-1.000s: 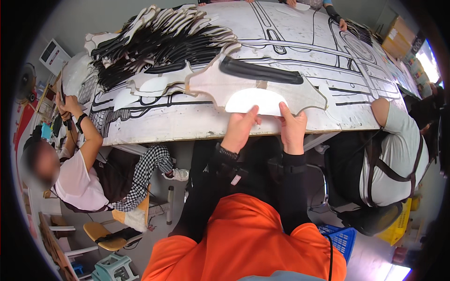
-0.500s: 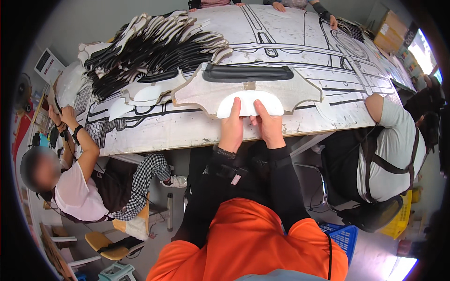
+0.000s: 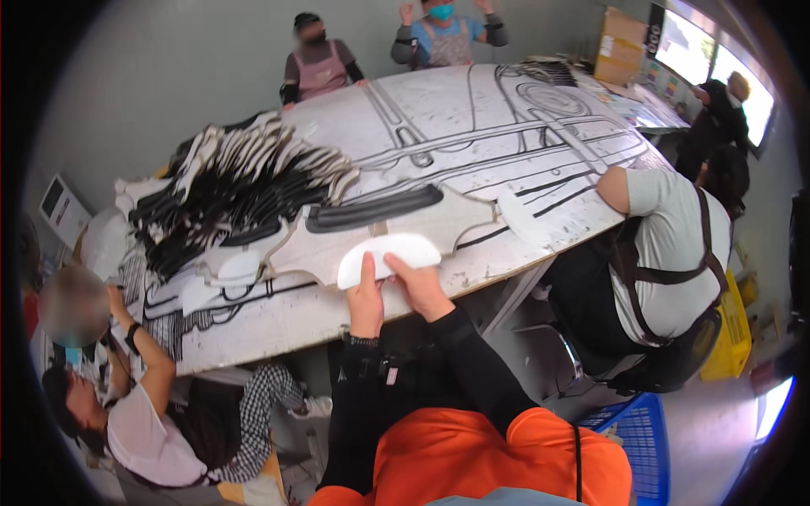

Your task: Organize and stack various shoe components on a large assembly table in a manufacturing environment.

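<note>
A white half-oval sheet [image 3: 396, 250] is pinched at its lower edge between both hands. My left hand [image 3: 366, 305] has its thumb flat on top of the sheet, fingers hidden beneath. My right hand [image 3: 422, 291] grips it just to the right in the same way. Under the sheet lies a beige winged panel [image 3: 316, 250] with a long black padded strip [image 3: 375, 208] along its far side. The sheet overlaps the panel's near edge. A similar white piece [image 3: 239, 266] rests on another panel to the left.
A large heap of black-and-beige panels [image 3: 245, 185] covers the table's left part. Another white piece [image 3: 521, 218] lies to the right on the line-marked table [image 3: 481, 261]. Co-workers sit at left and right; two more people are across. A blue basket [image 3: 643, 451] stands on the floor.
The whole view has tilted and swung, bringing the people across the table further into sight. Both hands still hold the white sheet over the panel.
</note>
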A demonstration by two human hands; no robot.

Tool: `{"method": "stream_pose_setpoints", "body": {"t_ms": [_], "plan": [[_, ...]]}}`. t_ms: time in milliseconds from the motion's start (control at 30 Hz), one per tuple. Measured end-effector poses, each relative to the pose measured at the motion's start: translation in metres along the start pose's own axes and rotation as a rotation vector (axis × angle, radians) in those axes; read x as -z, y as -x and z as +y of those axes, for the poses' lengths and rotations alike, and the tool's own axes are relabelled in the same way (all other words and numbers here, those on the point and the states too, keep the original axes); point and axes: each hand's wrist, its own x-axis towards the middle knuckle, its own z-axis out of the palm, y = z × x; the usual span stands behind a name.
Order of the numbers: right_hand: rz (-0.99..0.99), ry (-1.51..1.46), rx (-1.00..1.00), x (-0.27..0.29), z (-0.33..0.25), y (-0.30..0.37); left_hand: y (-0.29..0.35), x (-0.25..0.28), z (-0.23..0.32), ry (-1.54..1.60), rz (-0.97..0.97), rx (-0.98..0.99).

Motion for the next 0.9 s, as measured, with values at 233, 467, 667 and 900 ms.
{"method": "stream_pose_setpoints", "body": {"t_ms": [233, 467, 667, 900], "plan": [[0.125, 0.389, 0.075, -0.008, -0.003, 0.005, -0.004, 0.008, -0.016, -0.399, -0.008, -0.172], [-0.054, 0.974, 0.237, 0.009, 0.023, -0.008, -0.021, 0.029, -0.036, -0.638, 0.070, -0.345], [0.013, 0.649, 0.027, 0.006, -0.003, -0.010, -0.021, 0.027, -0.023, -0.159, 0.026, 0.186], [-0.047, 0.486, 0.072, 0.012, 0.015, -0.018, -0.039, 0.042, -0.035, -0.189, -0.106, 0.275]]}}
